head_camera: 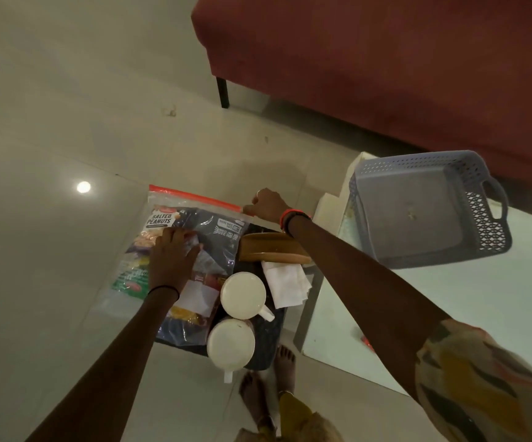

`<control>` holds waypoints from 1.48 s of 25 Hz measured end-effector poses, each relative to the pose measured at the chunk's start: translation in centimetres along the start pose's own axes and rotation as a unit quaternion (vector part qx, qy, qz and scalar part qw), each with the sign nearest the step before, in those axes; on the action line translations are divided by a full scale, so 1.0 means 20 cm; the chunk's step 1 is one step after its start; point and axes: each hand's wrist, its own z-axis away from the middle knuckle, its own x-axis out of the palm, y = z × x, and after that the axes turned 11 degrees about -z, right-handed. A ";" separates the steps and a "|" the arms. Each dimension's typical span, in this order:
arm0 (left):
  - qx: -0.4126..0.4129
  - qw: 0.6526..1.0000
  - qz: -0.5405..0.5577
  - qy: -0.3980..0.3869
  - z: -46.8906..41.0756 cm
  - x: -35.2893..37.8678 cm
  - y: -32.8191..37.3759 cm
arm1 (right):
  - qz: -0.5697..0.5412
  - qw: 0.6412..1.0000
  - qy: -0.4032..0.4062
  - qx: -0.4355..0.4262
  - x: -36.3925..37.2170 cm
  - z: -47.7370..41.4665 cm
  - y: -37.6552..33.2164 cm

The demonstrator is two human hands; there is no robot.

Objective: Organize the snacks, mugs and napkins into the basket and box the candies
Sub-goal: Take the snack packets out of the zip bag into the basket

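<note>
The zip bag of snacks (194,237) lies on the dark tray (271,330), with its red seal (194,196) running leftward from the right hand (268,204), whose grip pinches the seal's end. The left hand (172,253) presses flat on the bag, and the grey basket (494,218) sits well off to the right

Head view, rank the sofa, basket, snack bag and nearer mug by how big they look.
1. Sofa, though cut off by the frame.
2. Basket and snack bag: too alike to rank; the left hand covers part of the bag.
3. Nearer mug, smallest.
</note>
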 end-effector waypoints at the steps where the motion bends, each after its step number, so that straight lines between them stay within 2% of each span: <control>1: -0.004 1.000 -0.001 0.000 -0.01 0.01 -0.01 | -0.008 1.000 -0.008 -0.004 0.01 -0.02 -0.02; 7: -0.023 1.000 0.007 -0.014 -0.03 0.00 -0.03 | -0.057 0.997 0.003 -0.049 0.07 -0.01 -0.13; 10: -0.018 0.998 0.055 0.023 -0.03 -0.09 -0.02 | -0.097 0.993 0.013 -0.072 0.09 0.05 -0.20; 14: 0.039 0.993 0.025 0.107 -0.03 -0.27 -0.04 | -0.088 0.986 0.018 -0.143 0.13 0.18 -0.33; 20: 0.160 0.979 -0.042 0.118 -0.01 -0.56 -0.10 | -0.095 0.972 -0.003 -0.217 0.10 0.48 -0.59; 25: 0.164 0.961 -0.098 0.198 0.12 -0.90 -0.09 | -0.087 0.964 -0.013 -0.250 0.02 0.76 -0.81; 31: 0.183 0.927 -0.153 0.289 0.27 -1.29 0.00 | -0.094 0.949 0.054 -0.296 -0.15 1.15 -0.98; 34: 0.213 0.912 -0.161 0.312 0.32 -1.49 0.13 | -0.086 0.944 0.061 -0.314 -0.32 1.34 -1.04; 37: 0.239 0.905 -0.146 0.322 0.40 -1.63 0.31 | -0.116 0.945 0.030 -0.305 -0.52 1.57 -1.00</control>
